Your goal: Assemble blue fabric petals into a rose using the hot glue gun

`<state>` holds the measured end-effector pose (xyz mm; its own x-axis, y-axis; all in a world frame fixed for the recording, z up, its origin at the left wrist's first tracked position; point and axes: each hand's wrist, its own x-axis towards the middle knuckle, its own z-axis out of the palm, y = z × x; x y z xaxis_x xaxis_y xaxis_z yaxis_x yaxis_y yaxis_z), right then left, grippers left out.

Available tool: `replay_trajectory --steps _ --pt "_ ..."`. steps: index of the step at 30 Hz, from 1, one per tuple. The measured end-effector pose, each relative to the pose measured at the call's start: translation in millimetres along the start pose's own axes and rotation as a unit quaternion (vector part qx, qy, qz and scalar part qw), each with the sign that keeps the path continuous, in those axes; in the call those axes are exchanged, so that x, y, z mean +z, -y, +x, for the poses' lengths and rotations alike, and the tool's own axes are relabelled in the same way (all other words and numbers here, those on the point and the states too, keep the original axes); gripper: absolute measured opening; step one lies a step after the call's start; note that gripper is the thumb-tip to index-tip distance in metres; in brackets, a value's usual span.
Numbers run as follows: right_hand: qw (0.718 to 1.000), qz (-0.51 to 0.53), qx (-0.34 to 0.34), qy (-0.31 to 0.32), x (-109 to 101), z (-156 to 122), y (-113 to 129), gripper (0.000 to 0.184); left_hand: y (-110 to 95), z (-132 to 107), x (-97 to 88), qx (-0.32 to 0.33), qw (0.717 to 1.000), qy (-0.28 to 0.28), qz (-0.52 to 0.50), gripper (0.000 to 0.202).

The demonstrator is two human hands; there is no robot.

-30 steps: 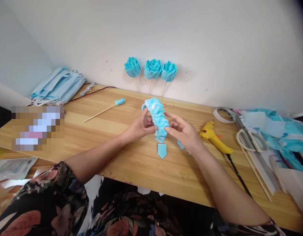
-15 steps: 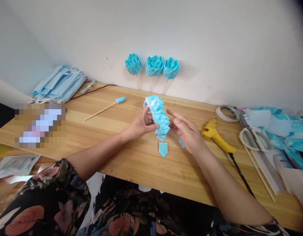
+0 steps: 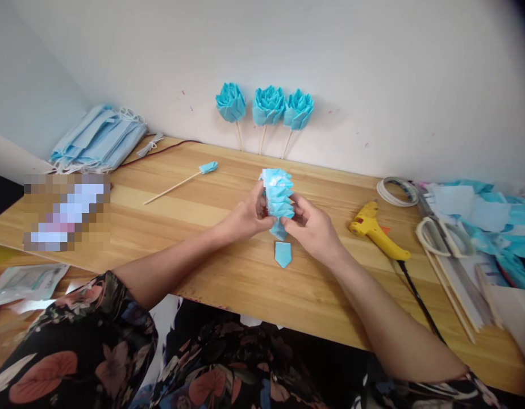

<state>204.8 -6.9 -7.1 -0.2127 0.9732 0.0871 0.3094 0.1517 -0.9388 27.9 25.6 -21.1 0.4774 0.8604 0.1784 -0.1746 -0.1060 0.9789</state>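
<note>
Between left grip (image 3: 246,220) and right grip (image 3: 313,229), a strip (image 3: 280,196) is pinched

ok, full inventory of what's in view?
table: 1, wood-brown, centre
wall: 1, white, back
flowers: 3, blue, against wall
pleated strip: 1, light blue, centre
petal: 1, blue, below strip
blue-tipped stick: 1, pale, left-centre
masks: many, blue, back left
bundle: 1, whitish, beside masks
cord: 1, reddish, back left
glue gun: 1, yellow, right
tape roll: 1, white, back right
scissors: 1, white handles, right
sticks: several, pale, below scissors
scraps: several, blue, far right
packet: 1, whitish, lower left
blurred patch: 1, mixed, left
left hand: 1, bare, holding strip
right hand: 1, bare, holding strip
sleeves: 2, black floral, bottom
</note>
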Motion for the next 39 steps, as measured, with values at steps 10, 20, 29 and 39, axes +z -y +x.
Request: replay_trajectory --steps 10,20,29,39 --pt "0.995 0.093 0.042 -0.007 -13 -1 -3 0.064 0 3 -6.9 -0.003 0.999 0.015 -0.051 0.072" --pt "0.987 0.158 0.044 0.001 -11 0 -3 0.048 -3 3 -6.1 -0.006 0.996 0.038 -0.075 0.076" --pt "0.99 0.138 0.035 0.016 -5 0 -8 0.071 2 1 -5.1 -0.028 0.995 0.06 -0.075 0.075" --pt "0.992 0.127 0.018 0.009 -4 0 -5 0.064 -1 2 -8.9 -0.047 0.993 0.056 -0.095 0.077"
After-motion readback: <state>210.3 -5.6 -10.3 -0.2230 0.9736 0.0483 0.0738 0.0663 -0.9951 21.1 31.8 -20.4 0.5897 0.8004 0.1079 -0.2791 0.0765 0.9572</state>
